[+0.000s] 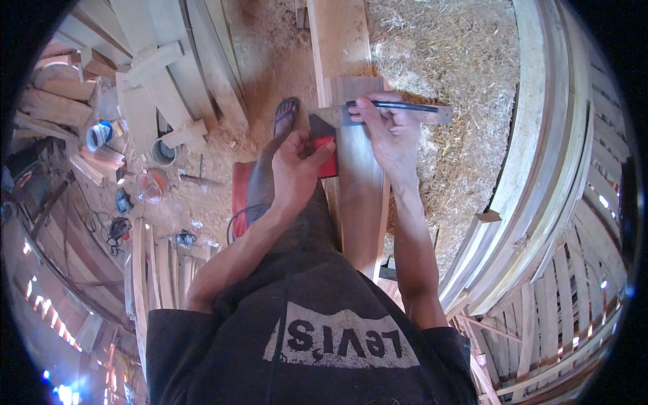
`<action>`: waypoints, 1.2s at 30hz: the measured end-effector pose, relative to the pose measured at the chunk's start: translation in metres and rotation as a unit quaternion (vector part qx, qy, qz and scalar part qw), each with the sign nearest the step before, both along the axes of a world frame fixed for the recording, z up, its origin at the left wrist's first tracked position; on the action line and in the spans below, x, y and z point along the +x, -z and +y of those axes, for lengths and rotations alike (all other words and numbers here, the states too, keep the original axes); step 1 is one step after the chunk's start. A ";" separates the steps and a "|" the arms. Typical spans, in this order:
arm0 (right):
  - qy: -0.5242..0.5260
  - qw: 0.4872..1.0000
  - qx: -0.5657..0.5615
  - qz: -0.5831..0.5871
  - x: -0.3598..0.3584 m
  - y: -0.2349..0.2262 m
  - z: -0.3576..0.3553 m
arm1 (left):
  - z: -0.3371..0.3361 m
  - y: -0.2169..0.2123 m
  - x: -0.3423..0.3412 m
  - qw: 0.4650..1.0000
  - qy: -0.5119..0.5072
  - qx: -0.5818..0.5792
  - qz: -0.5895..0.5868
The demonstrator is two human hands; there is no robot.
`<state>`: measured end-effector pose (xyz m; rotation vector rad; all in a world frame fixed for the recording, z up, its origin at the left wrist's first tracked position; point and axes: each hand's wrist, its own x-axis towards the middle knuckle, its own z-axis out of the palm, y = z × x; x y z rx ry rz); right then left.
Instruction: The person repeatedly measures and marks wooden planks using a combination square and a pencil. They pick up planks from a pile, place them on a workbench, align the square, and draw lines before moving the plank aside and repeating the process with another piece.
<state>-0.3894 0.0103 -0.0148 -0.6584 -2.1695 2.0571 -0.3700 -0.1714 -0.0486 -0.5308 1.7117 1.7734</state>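
A try square with a metal blade (440,115) and a red stock (327,162) lies against a long wooden board (361,202). Its blade crosses the board's top face. My left hand (297,165) is closed on the red stock at the board's left edge, thumb on top. In my right hand (390,131) is a slim dark pencil (405,106), pinched between thumb and fingers and lying almost flat along the blade. The pencil's tip is too small to make out. Some fingers of my right hand also rest by the blade.
Stacked planks (169,74) lie at the far left. Nearer stand a blue-and-white can (99,136), a grey bucket (164,154) and an orange container (152,183). A hammer (201,180) and power tools (120,228) lie on the ground. Long boards (533,135) line the right, beyond wood shavings (445,61).
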 end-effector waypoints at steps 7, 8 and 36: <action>-0.094 0.986 0.130 -0.041 -0.014 0.014 0.006 | 0.004 -0.017 -0.009 0.999 -0.008 0.014 -0.027; -0.101 0.984 0.136 -0.053 -0.015 0.013 0.008 | 0.001 -0.014 -0.009 1.000 0.004 0.005 -0.029; -0.145 0.974 0.165 -0.052 -0.020 0.007 0.019 | 0.010 -0.006 -0.006 1.000 -0.014 -0.010 -0.011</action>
